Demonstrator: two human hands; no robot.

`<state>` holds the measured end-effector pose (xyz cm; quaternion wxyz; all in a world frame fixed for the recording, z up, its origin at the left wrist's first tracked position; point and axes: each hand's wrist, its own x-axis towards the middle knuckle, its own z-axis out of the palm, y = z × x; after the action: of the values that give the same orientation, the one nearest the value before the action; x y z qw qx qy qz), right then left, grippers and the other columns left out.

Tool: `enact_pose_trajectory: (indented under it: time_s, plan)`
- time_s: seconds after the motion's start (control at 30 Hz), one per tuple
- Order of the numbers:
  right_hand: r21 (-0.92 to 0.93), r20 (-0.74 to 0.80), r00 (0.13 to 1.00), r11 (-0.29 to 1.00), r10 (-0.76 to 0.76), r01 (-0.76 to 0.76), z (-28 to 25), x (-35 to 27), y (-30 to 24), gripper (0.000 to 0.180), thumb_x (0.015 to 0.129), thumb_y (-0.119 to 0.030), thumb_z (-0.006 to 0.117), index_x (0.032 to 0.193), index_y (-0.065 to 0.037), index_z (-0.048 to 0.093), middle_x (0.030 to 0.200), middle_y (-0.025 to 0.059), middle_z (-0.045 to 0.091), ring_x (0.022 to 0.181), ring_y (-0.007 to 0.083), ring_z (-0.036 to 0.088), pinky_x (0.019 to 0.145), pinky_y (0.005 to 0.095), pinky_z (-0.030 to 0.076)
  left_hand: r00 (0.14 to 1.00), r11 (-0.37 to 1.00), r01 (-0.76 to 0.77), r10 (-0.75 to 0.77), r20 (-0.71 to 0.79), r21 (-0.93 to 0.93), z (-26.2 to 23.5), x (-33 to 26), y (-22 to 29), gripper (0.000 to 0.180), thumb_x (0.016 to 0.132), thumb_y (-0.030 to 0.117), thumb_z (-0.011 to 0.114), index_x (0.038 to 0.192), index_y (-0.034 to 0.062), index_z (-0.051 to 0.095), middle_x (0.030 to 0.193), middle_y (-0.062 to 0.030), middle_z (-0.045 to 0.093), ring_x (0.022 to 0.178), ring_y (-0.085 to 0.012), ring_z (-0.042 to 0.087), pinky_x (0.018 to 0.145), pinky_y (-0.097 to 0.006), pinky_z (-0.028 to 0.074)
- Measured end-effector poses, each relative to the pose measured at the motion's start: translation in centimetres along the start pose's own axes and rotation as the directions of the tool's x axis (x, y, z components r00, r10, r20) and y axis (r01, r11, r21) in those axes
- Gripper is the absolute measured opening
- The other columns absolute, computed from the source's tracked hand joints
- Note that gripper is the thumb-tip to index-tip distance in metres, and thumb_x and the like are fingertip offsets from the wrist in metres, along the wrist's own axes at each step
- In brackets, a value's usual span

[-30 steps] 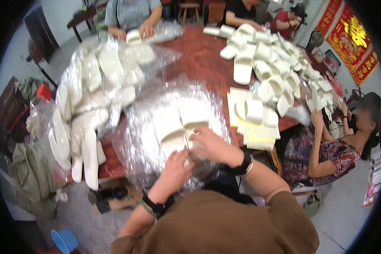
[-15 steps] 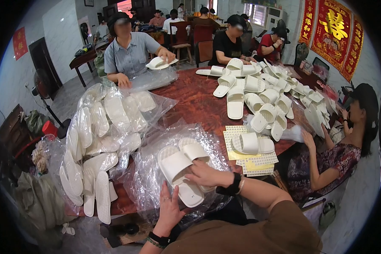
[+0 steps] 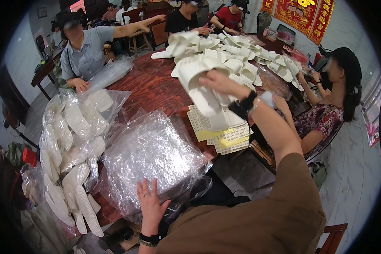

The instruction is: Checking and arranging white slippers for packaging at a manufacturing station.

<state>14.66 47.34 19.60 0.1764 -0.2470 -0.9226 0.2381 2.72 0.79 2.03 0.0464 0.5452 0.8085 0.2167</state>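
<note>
My right hand (image 3: 219, 82) is raised over the right part of the table, its fingers closed on a pair of white slippers (image 3: 189, 75), slightly blurred. Just below them, another white slipper (image 3: 218, 122) lies on yellow-and-white sticker sheets (image 3: 235, 143); the held pair partly covers it. My left hand (image 3: 151, 206) rests flat with fingers spread at the near edge of a stack of clear plastic bags (image 3: 150, 148). Nothing is in its grasp.
Bagged white slippers (image 3: 74, 139) heap up on the left of the red-brown table (image 3: 165, 91). Loose slippers (image 3: 241, 55) pile up at the far right. Co-workers sit around the table; one in a light blue shirt (image 3: 86, 53) stretches an arm across.
My right hand has lifted the slippers off the plastic bags, up and to the right. My left hand now lies on the bags. The co-worker opposite no longer holds a slipper; the view has shifted right.
</note>
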Motion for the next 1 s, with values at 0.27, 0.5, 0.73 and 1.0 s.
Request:
enact_pose_trajectory:
  time_s: [0.27, 0.5, 0.73, 1.0]
  plan:
    - [-0.519, 0.001, 0.990, 0.846, 0.143, -0.122, -2.5, 8.9, 12.4, 0.047, 0.091, -0.043, 0.057, 0.108, -0.002, 0.072, 0.112, 0.0251, 0.069, 0.107, 0.0394, 0.065, 0.094, 0.0472, 0.051, 1.000, 1.000, 0.016, -0.016, -0.007, -0.021, 0.2, -0.4, -0.3, 0.103, 0.069, 0.026, 0.087, 0.155, 0.0169, 0.032, 0.156, -0.0259, 0.028, 0.145, -0.0517, 0.021, 0.118, -0.058, 0.021]
    - [-0.447, 0.042, 0.988, 0.882, -0.146, 0.149, 9.0, 5.7, 5.4, 0.044, 0.085, -0.025, 0.071, 0.121, 0.000, 0.067, 0.128, 0.0263, 0.061, 0.118, 0.0415, 0.058, 0.098, 0.0462, 0.050, 1.000, 0.999, 0.017, -0.017, -0.009, 0.037, -0.5, -0.3, -0.5, 0.104, 0.069, 0.031, 0.087, 0.156, 0.0220, 0.031, 0.155, -0.0266, 0.030, 0.143, -0.0531, 0.025, 0.117, -0.058, 0.024]
    - [0.357, 0.520, 0.853, 0.897, 0.042, -0.262, 16.6, 8.2, -12.2, 0.058, 0.095, -0.048, 0.064, 0.124, 0.002, 0.062, 0.107, 0.0128, 0.069, 0.093, 0.0218, 0.068, 0.080, 0.0337, 0.053, 0.999, 0.999, 0.034, -0.034, 0.000, -0.016, -0.3, -0.4, -0.6, 0.104, 0.069, 0.031, 0.087, 0.157, 0.0272, 0.030, 0.156, -0.0265, 0.029, 0.143, -0.0539, 0.024, 0.117, -0.059, 0.024]
    - [0.484, 0.714, 0.699, 0.739, -0.025, -0.468, 28.4, 11.6, -22.0, 0.060, 0.094, -0.054, 0.062, 0.114, 0.003, 0.063, 0.094, 0.0110, 0.070, 0.075, 0.0197, 0.068, 0.062, 0.0316, 0.050, 1.000, 0.999, -0.001, 0.001, -0.012, -0.036, -0.4, 0.0, -0.6, 0.104, 0.070, 0.027, 0.086, 0.156, 0.0278, 0.030, 0.156, -0.0250, 0.030, 0.143, -0.0535, 0.024, 0.118, -0.058, 0.025]
